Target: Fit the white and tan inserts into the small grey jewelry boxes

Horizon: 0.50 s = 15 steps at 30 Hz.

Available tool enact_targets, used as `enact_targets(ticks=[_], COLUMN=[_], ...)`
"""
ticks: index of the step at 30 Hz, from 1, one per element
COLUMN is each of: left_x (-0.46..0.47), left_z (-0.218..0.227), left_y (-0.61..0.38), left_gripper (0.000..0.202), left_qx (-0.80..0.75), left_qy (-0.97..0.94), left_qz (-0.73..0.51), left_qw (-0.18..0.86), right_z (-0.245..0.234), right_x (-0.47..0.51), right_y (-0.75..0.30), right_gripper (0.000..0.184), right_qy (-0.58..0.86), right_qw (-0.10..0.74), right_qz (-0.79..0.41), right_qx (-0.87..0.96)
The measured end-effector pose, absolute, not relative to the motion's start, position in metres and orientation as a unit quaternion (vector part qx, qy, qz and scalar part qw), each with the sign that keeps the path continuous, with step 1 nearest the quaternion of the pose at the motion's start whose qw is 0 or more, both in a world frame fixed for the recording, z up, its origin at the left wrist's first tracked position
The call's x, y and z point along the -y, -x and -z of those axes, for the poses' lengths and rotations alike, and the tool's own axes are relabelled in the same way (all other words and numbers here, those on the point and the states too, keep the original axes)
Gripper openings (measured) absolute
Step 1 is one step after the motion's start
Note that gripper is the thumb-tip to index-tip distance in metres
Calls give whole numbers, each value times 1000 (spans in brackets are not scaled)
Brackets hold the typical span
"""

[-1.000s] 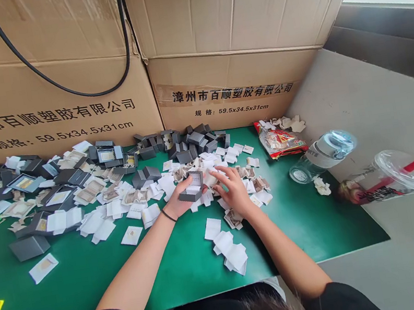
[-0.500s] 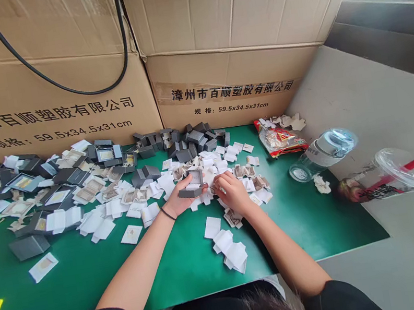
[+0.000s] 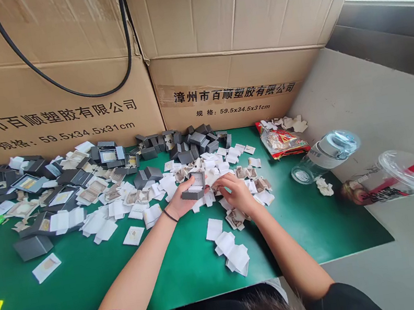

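Observation:
My left hand (image 3: 180,203) is closed round a small dark grey jewelry box (image 3: 194,194). Its lid stands raised, showing a pale lining with small print on it. Just to the right, my right hand (image 3: 238,194) has thumb and fingers bent together in a pinch. Something whitish shows at those fingertips, but it blends with the papers behind and I cannot make it out. Around both hands lie loose white inserts (image 3: 167,184) and beige crumpled ones (image 3: 236,219). A stack of white cards (image 3: 237,258) rests nearer to me.
More grey boxes (image 3: 199,140) are heaped at the back and left of the green table (image 3: 304,236). Large cartons (image 3: 226,80) stand behind. On the right are a snack bag (image 3: 283,142), a clear bottle (image 3: 324,156) and a plastic cup with a red straw (image 3: 393,179).
My right fingertips have lifted slightly and spread a little at the side of the box. My left hand keeps the box in about the same place. The view has shifted slightly.

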State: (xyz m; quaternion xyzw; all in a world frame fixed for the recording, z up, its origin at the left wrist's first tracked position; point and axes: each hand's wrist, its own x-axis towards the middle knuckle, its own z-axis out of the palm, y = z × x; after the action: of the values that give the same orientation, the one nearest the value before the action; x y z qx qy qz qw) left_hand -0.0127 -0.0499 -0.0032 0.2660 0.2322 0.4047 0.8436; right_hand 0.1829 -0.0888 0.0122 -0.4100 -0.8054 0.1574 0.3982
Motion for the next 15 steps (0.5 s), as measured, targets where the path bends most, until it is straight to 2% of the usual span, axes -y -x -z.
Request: enact_targets(ticks=[15], left_x=[59], left_z=[-12], left_y=[11], left_gripper=[35], left_qx=[-293], left_qy=[-337], left_qz=[-344], left_qw=[826], right_z=[-10], right_x=[90], right_y=[-178], right_gripper=[18], right_qy=[452], right_qw=[433], right_qz=[-109], right_qx=[773])
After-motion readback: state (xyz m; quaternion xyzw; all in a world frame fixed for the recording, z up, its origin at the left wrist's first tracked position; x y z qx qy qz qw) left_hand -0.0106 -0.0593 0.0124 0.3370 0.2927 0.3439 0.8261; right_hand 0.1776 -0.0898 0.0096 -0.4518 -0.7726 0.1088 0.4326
